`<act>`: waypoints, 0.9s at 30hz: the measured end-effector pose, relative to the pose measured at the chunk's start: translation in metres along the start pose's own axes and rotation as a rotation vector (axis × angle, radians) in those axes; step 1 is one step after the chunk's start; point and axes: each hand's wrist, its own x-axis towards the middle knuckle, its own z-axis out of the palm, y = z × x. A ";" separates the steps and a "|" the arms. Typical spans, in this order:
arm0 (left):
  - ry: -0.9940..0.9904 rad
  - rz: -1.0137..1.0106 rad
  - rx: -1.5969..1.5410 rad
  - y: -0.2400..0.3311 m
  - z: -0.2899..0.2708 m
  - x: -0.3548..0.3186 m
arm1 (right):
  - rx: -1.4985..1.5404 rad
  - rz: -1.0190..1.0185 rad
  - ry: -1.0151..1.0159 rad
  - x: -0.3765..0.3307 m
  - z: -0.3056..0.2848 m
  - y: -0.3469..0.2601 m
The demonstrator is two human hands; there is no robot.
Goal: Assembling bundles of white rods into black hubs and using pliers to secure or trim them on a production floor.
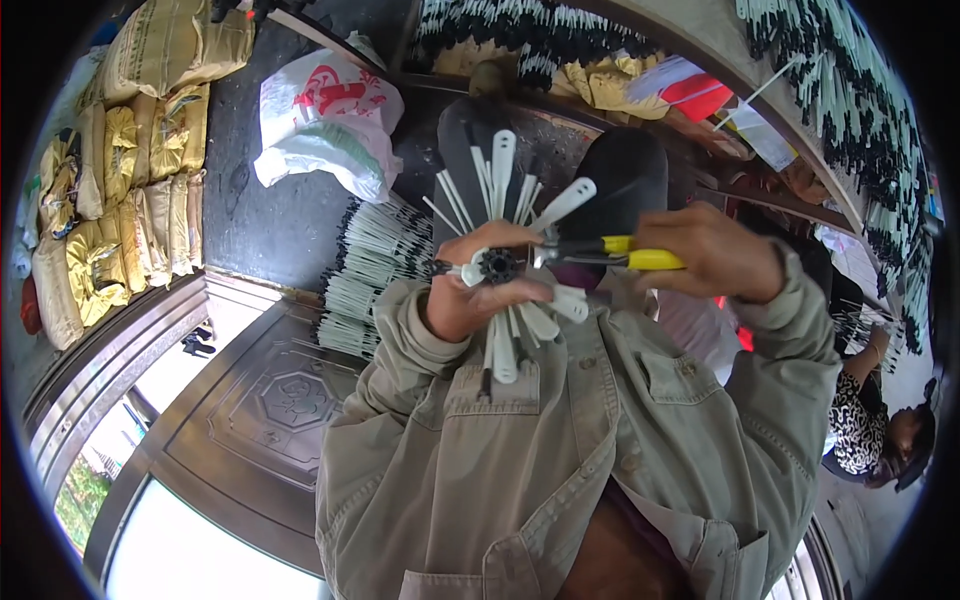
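Observation:
My left hand (455,300) is closed around a bundle of white rods and flat strips, fanned out around a round black toothed hub (499,265). Thumb and forefinger ring that hub. Several white strips (503,165) have rounded ends with a hole and point up, down and to the right. In my right hand (715,250) is a pair of pliers with yellow handles (655,260). The pliers' jaws reach the right side of the hub, beside my left fingertips; whether they bite on a part cannot be made out. Both hands are above my lap.
Bundled white rods with black ends (370,265) lie to my left, with more on the rack (885,150) at right. A white plastic bag (330,120) rests on the floor ahead. Stacked sacks (125,210) stand at far left. Another person (865,430) is at far right.

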 end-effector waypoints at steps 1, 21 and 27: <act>-0.100 -0.022 -0.047 -0.002 -0.003 -0.002 | 0.004 0.008 -0.001 -0.001 -0.011 -0.001; -0.206 -0.118 -0.110 -0.004 -0.003 0.002 | 0.023 0.053 -0.339 0.022 -0.050 -0.018; 0.110 -0.105 -0.184 -0.006 -0.005 0.004 | 0.089 0.248 0.003 0.021 0.010 -0.031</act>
